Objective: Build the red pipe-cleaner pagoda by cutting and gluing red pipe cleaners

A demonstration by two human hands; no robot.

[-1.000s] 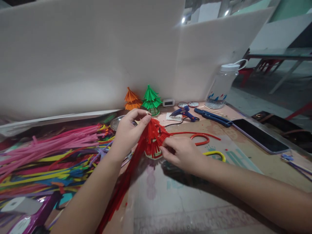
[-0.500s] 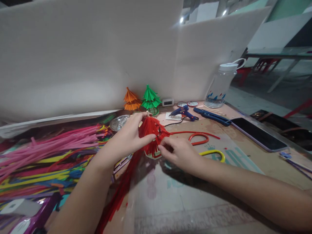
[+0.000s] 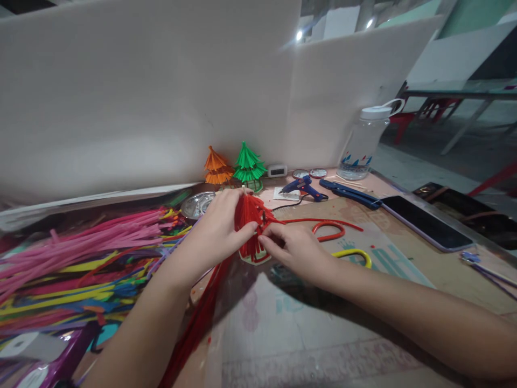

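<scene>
A small red tree-shaped craft of fuzzy pipe cleaners (image 3: 247, 220) stands upright in front of me on a pale base. My left hand (image 3: 224, 220) curves round its left side, fingers at the top and thumb across the front. At its right side my right hand (image 3: 298, 249) is pinched, thumb and fingertips against the red strands; exactly which strand lies between them is hidden. A thin red strand (image 3: 323, 220) runs rightward from near that hand. Loose long red pipe cleaners (image 3: 197, 323) trail toward me beneath my left forearm.
Behind stand an orange tree (image 3: 218, 168) and a green tree (image 3: 247, 164). Pink and multicoloured pipe cleaners (image 3: 92, 242) cover the left. Rightward are a blue glue gun (image 3: 304, 186), blue cutter (image 3: 350, 194), phone (image 3: 426, 222), bottle (image 3: 359, 143), and orange-red (image 3: 342, 229) and yellow (image 3: 368, 258) loops.
My left hand has shifted slightly right around the red tree. The right hand keeps its pinch at the tree's side, a little further left. The view has moved slightly.
</scene>
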